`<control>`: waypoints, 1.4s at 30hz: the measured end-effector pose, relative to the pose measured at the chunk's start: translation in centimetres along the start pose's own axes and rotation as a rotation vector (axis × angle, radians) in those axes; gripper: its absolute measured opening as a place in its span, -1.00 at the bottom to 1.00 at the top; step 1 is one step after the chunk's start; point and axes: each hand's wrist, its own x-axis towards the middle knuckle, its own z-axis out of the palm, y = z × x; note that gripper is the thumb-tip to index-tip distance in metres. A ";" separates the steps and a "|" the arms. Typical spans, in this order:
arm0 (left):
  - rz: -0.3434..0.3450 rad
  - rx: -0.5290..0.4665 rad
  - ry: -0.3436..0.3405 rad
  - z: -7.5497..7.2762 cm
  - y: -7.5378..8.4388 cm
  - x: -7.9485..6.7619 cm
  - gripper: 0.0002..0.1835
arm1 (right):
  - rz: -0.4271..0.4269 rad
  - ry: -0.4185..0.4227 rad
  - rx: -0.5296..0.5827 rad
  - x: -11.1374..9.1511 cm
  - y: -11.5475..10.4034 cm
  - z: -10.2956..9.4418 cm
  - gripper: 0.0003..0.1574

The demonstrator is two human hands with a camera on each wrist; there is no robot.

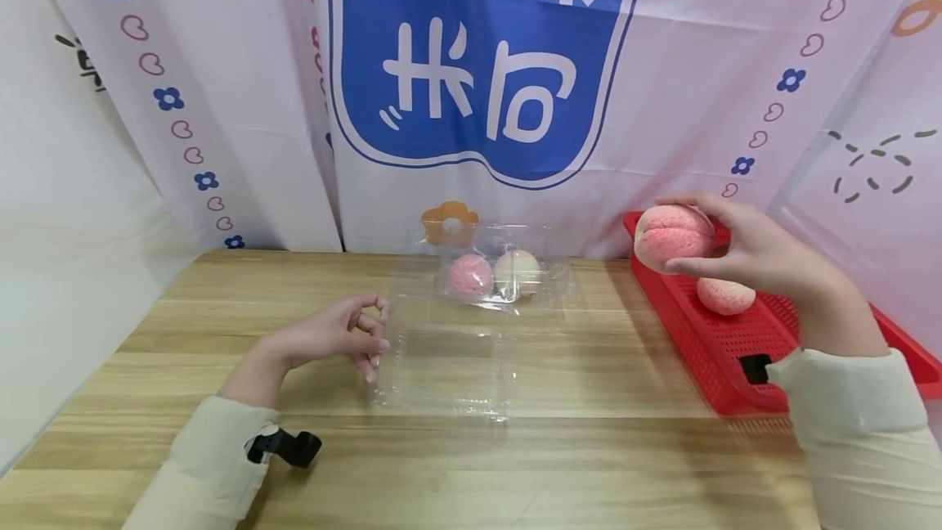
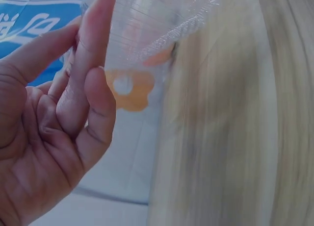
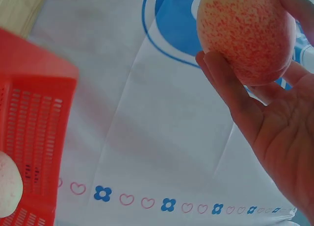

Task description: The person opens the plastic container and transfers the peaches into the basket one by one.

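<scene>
In the head view my right hand (image 1: 743,248) grips a pink peach (image 1: 673,237) above the far end of a red basket (image 1: 680,342). Thumb and fingers curve round the fruit, as the right wrist view shows too. A second peach (image 1: 724,296) lies in the basket. My left hand (image 1: 342,338) pinches the left edge of a clear plastic clamshell box (image 1: 508,375) between thumb and fingertips. The box is spread out on the table, its far half holding a pink peach (image 1: 471,275) and a cream-coloured peach (image 1: 518,271) side by side.
The wooden table (image 1: 589,464) ends at a white printed cloth (image 1: 257,145) hanging behind the box. Another cloth panel rises just right of the basket. Both wrists carry small black cameras, the left one (image 1: 298,448) near the tabletop.
</scene>
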 end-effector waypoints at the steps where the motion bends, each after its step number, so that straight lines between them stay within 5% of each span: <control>1: 0.007 0.005 0.004 -0.2 0.1 -0.3 -0.66 | 0.005 0.008 -0.008 0.1 0.3 -0.1 -0.13; 8: 0.051 0.041 0.036 -1.5 0.5 -2.2 -0.69 | 0.139 0.018 -0.039 0.3 2.6 -0.8 -0.07; 18: 0.075 0.050 0.093 -3.6 0.4 -4.8 -0.72 | 0.173 0.068 0.009 0.6 5.8 -1.2 -0.06; 35: 0.013 0.034 0.204 -6.8 -1.7 -7.5 -0.67 | 0.223 0.117 0.070 2.6 10.6 -0.2 -0.15; 42: -0.055 0.006 0.303 -7.8 -2.2 -8.1 -0.72 | 0.274 0.089 0.069 3.1 13.0 1.0 -0.14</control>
